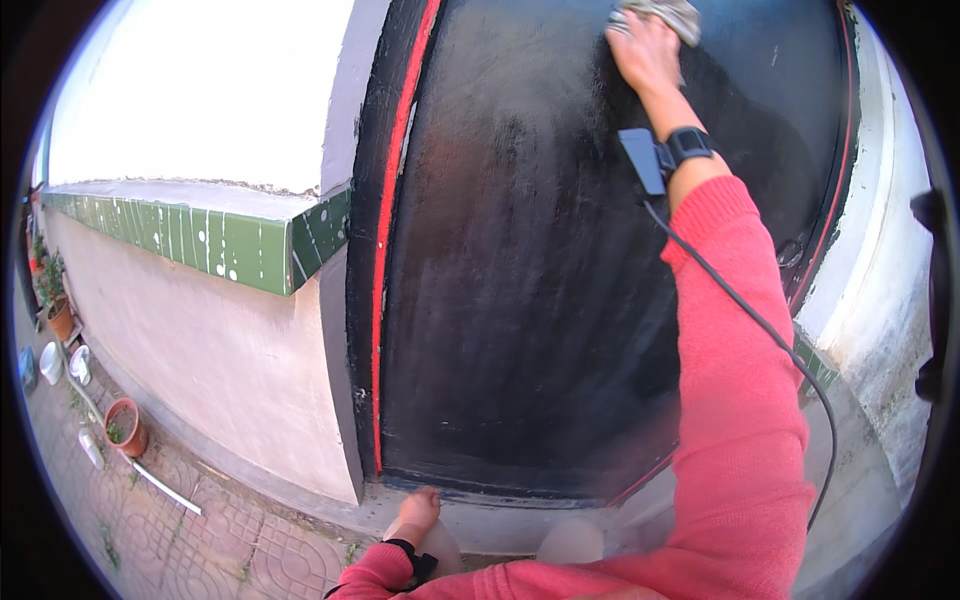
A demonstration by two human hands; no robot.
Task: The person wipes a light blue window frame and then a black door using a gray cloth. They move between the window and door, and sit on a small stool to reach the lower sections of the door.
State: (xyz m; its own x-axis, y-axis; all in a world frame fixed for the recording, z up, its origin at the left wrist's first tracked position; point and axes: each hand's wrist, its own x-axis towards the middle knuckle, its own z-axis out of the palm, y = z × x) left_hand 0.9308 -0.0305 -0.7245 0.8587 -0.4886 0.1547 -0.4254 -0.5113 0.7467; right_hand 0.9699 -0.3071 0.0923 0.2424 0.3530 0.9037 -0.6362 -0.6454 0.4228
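My right hand (646,49) is raised high, pressing a bunched, light striped cloth (675,16) against a black painted door (525,300). The door has a dull sheen with streaky smears, and red strips run down its sides. A black band with a device and a cable is strapped round my right wrist. Low in the view, my left hand (420,508) is held in a loose fist near my knee, before the foot of the door, with nothing seen in it. A dark band circles that wrist too.
A green ledge (225,244) with white paint drips juts from the wall left of the door. Along that wall stand a terracotta pot (127,429), a plant pot (60,319) and a white bucket (51,363). A white pipe (169,489) lies on patterned paving (232,536).
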